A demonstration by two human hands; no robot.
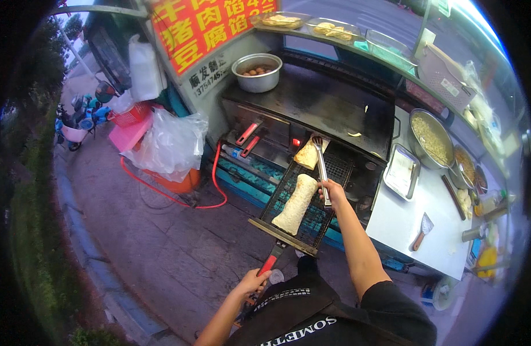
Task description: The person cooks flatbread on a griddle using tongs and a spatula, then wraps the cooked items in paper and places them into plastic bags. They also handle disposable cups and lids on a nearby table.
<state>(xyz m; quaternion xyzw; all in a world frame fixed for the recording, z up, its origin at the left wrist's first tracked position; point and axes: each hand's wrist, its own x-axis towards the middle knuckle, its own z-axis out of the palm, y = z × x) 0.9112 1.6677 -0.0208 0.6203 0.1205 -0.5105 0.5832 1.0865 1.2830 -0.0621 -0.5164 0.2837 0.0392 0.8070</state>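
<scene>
A wire grill rack is drawn partway out of the oven under a black griddle. My left hand grips its red handle. Metal tongs are in my right hand, their tips at the browned flatbread on the rack's far end. Whether the tips pinch that bread or only touch it, I cannot tell. Nearer to me, a paler, long flatbread lies on the rack.
A pot of eggs stands on the griddle's left end. Two more red handles are left of the rack. On the right counter are a steel tray, a bowl of chopped filling and a scraper. A red hose crosses the pavement.
</scene>
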